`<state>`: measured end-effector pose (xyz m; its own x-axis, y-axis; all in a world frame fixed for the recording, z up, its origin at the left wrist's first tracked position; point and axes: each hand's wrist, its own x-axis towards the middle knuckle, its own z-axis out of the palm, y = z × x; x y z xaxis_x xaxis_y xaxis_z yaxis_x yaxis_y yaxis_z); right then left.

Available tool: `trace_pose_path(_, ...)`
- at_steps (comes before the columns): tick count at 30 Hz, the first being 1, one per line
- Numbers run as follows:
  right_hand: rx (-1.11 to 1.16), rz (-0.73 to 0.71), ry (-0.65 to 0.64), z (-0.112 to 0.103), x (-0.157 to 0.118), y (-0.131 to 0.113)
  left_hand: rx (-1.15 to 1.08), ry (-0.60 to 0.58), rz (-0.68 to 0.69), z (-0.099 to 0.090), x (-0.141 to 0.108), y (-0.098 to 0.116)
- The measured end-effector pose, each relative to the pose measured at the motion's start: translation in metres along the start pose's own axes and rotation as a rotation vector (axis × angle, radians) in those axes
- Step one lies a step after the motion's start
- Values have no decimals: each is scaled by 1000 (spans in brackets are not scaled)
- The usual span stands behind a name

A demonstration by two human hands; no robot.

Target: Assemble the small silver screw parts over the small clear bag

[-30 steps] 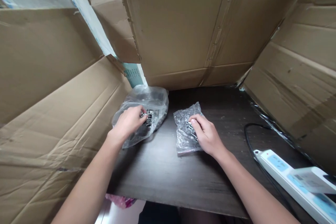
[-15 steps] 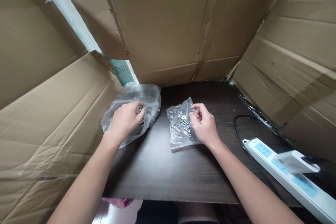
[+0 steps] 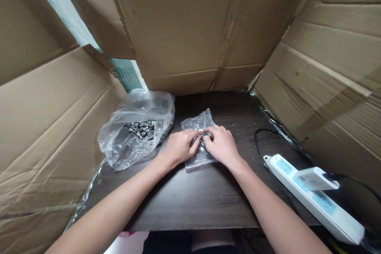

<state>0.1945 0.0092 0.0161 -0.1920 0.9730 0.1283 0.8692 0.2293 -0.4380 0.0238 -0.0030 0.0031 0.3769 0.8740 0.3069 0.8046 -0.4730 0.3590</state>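
Note:
My left hand (image 3: 181, 145) reaches over a small clear plastic bag (image 3: 197, 122) on the table. Its thumb and forefinger are drawn together; anything pinched there is too small to make out. Opposite it, my right hand (image 3: 220, 143) is curled, thumb and forefinger close to the left fingertips, and what it holds is also hidden. Between the hands, several shiny bolts (image 3: 203, 143) and a washer show on the small bag, partly covered by the fingers. To the left stands a larger clear plastic bag (image 3: 114, 143), its mouth spread, with a heap of metal bolts (image 3: 144, 128) inside.
A white power strip (image 3: 342, 220) lies along the right side with a white plug-in adapter (image 3: 315, 178) and a black cable (image 3: 258, 147). Cardboard walls (image 3: 178, 20) enclose the dark wooden table (image 3: 196, 202) at the back and both sides.
My left hand has come out of the larger bag and moved right to the small bag. My right hand has shifted slightly left over the bolts. The view has turned a little rightward.

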Motion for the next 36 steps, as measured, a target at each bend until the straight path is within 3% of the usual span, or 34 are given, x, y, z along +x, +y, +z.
trace_pose_path(7,-125,82,-68,-6,-2,2,44,-109,-44,6,2,5)
trace_pose_path(11,-115,118,-40,-5,-1,3,41,-129,-41,6,-1,1)
trace_pose_path(17,-59,-23,34,3,4,5,15,-130,-38,6,-3,-2)
trace_pose_path(21,-46,-100,-11,6,8,9,-26,-103,-43,5,-3,-2)
trace_pose_path(27,-15,-116,-35,7,10,13,-51,-90,-69,5,-3,-3)
trace_pose_path(36,8,-124,-14,8,10,13,-113,-71,16,6,-2,-9)
